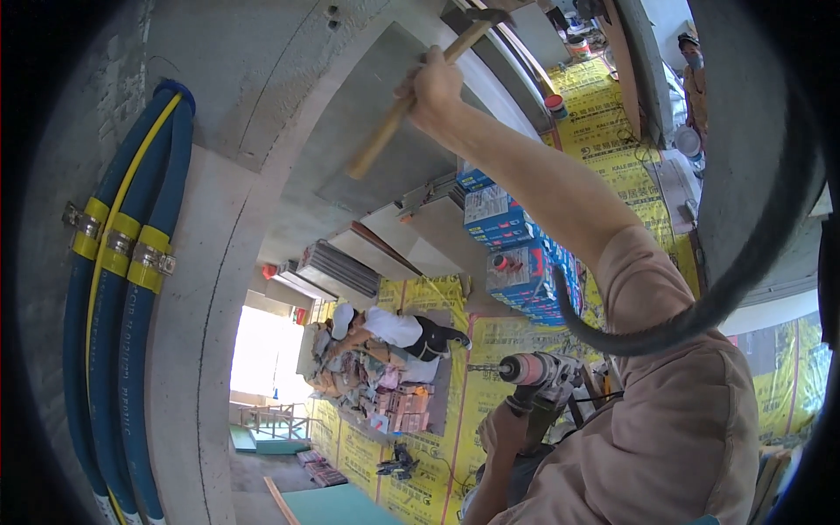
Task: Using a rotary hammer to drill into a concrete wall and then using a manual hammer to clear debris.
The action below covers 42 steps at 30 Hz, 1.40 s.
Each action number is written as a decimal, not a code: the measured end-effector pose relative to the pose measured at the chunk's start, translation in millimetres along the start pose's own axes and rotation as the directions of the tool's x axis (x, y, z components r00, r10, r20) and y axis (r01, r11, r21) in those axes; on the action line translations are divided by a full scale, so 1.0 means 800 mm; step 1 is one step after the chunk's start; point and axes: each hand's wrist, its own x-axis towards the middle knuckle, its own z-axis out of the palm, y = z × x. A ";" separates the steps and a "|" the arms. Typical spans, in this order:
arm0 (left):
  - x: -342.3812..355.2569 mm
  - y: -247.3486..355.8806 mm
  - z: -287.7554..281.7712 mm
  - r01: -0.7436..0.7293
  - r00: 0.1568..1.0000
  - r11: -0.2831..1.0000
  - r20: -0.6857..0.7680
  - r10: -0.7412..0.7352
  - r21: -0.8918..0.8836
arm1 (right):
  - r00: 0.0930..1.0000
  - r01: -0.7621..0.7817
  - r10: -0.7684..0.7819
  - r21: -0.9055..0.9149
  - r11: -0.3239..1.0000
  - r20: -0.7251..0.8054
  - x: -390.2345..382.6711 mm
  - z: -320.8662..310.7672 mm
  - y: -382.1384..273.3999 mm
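Observation:
My right hand [435, 85] is raised at the top, closed around the wooden handle of a hammer [378, 142]. The hammer's dark head [490, 15] points toward the upper edge. Lower down, my left hand [504, 429] grips a power drill [551, 374] by what looks like its side handle, below the chuck. A long bit sticks out of the drill toward the left. The drill's rear is partly hidden by my body. Nearest to the raised hand is a grey wall panel [385, 105].
Blue hoses [164, 210] with yellow bands and metal clamps run along the left wall. A thick black hose or cable [682, 324] curves across the right. Blue boxes [516, 271] stand stacked on yellow floor sheeting [595, 114]. A person [394, 328] bends over a pile; another [694, 79] is at upper right.

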 end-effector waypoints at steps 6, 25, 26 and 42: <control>0.014 0.006 -0.001 -0.049 0.999 0.999 0.001 0.049 0.023 | 0.502 -0.464 0.725 -0.560 0.686 0.472 0.075 -0.033 0.012; 0.016 0.003 -0.003 -0.040 0.998 0.999 0.053 0.039 0.011 | 0.959 -0.043 0.201 -0.598 0.800 0.199 0.069 -0.050 -0.011; 0.017 0.000 0.000 -0.043 0.998 0.999 0.055 0.043 0.014 | 0.987 -0.059 0.116 -0.420 0.906 0.112 0.080 -0.052 -0.024; 0.025 -0.002 -0.008 -0.014 0.999 1.000 0.051 0.013 0.006 | 0.981 -0.099 0.099 0.009 0.995 -0.167 0.118 -0.044 -0.137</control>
